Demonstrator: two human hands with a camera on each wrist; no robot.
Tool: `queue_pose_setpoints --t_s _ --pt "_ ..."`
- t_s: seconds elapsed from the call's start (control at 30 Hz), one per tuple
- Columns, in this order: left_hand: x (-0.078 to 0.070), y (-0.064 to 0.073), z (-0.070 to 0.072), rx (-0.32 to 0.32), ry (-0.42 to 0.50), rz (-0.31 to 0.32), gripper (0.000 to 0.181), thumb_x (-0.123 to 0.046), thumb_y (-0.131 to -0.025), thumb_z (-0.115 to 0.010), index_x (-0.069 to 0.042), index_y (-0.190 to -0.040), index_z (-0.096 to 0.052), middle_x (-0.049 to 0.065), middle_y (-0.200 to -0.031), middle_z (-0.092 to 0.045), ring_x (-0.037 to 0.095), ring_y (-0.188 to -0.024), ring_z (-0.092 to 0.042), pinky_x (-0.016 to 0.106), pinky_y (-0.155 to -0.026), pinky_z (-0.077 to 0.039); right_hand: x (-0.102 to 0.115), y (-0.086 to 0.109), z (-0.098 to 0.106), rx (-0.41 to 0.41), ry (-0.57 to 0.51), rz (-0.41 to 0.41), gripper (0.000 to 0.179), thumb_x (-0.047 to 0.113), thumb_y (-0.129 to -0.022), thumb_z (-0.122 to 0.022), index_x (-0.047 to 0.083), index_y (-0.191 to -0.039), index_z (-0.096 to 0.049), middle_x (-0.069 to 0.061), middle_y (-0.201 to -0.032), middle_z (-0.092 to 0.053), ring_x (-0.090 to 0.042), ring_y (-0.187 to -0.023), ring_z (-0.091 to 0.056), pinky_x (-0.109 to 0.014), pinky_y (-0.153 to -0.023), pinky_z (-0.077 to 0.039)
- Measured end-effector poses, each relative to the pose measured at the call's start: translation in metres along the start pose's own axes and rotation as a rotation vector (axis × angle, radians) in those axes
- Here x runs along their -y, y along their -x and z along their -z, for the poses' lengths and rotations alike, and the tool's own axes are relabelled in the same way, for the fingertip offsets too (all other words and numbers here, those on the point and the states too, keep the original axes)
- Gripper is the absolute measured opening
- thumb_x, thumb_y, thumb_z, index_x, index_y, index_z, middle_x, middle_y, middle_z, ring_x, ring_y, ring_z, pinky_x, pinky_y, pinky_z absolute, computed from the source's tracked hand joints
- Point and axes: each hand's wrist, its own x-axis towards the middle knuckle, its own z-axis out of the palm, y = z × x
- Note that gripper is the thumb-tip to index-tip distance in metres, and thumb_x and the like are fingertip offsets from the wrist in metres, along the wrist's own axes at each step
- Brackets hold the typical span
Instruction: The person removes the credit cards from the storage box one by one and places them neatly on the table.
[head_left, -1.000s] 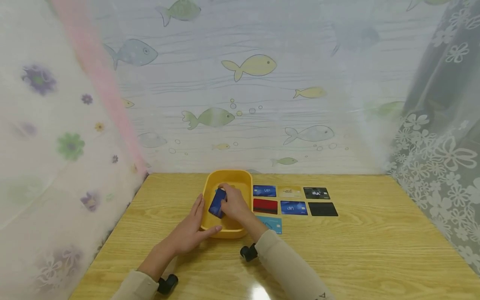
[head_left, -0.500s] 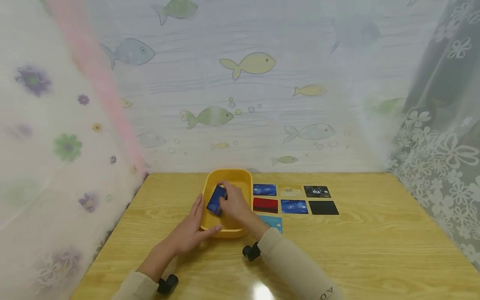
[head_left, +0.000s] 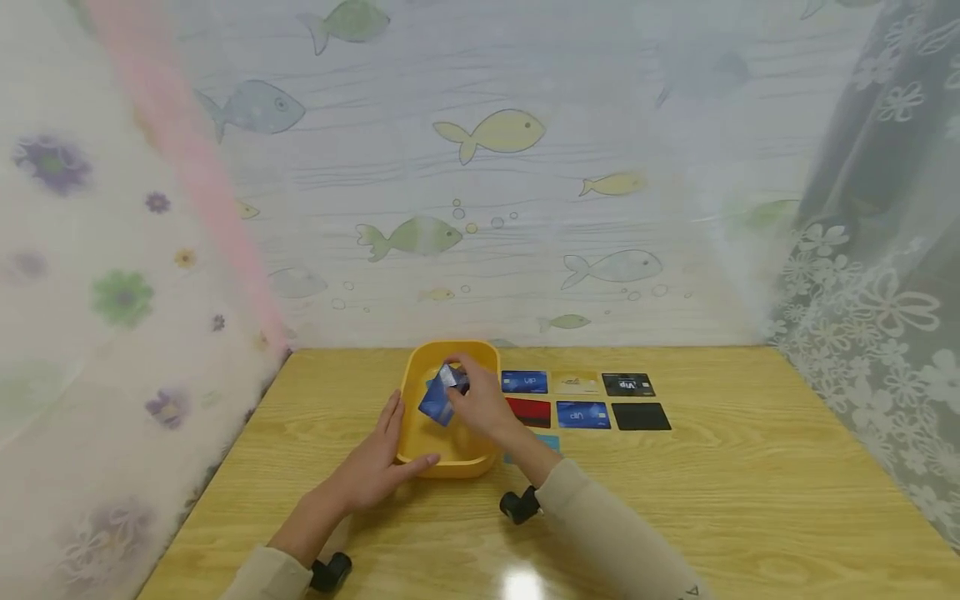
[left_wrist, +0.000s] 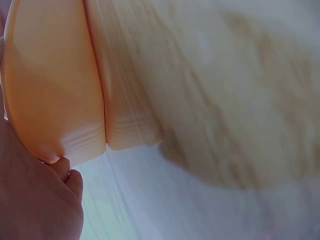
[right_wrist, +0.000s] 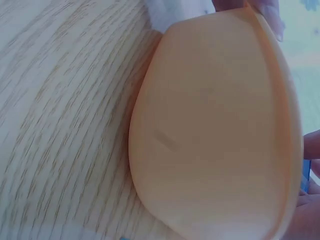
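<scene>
My right hand point(head_left: 483, 404) pinches a blue plastic card point(head_left: 441, 398) between thumb and fingers, tilted over the inside of the yellow box point(head_left: 450, 468). A light patch shows near the card's top. A sliver of light blue peeks out past its left edge. My left hand point(head_left: 371, 467) rests against the box's near left corner, straight fingers along the left wall and thumb over the near rim. In the left wrist view, fingertips point(left_wrist: 62, 167) touch the box's outer wall point(left_wrist: 55, 85). In the right wrist view, the box wall hides most of the right hand.
Right of the box, cards lie in rows on the wooden table point(head_left: 675, 508): two blue VIP cards point(head_left: 524, 382) point(head_left: 583, 415), a gold card point(head_left: 575, 383), black cards point(head_left: 628, 385) point(head_left: 641, 417), a red card point(head_left: 531, 412) and a light blue card point(head_left: 547, 446). Behind hangs a fish-patterned curtain point(head_left: 487, 200).
The right hand has lifted and tilted the blue card within the box, bringing a light patch into view. The left hand stays at the box. The head view has shifted slightly.
</scene>
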Motion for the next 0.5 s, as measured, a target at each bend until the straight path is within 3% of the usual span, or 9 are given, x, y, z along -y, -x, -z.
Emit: queue_pose_setpoints --t_s 0.17,0.5 --pt "-0.001 0.0 0.001 -0.001 0.01 -0.001 0.115 -0.07 -0.093 -0.058 -0.007 -0.164 0.005 0.011 -0.172 0.01 0.041 -0.152 -0.023 0.058 -0.119 -0.029 0.002 0.005 0.01 -0.018 -0.009 0.021 0.041 0.0 -0.097 -0.063 0.014 -0.136 -0.057 -0.01 -0.107 -0.064 -0.017 -0.076 -0.062 -0.025 -0.061 -0.054" --pt "-0.002 0.001 0.003 0.005 -0.003 0.007 0.113 -0.068 -0.095 -0.057 -0.006 -0.164 0.006 0.01 -0.172 0.011 0.04 -0.153 -0.021 0.058 -0.119 -0.027 -0.001 0.017 0.03 -0.07 -0.009 0.035 0.041 -0.003 -0.096 -0.063 0.013 -0.133 -0.058 -0.015 -0.112 -0.065 -0.019 -0.074 -0.058 -0.026 -0.057 -0.05"
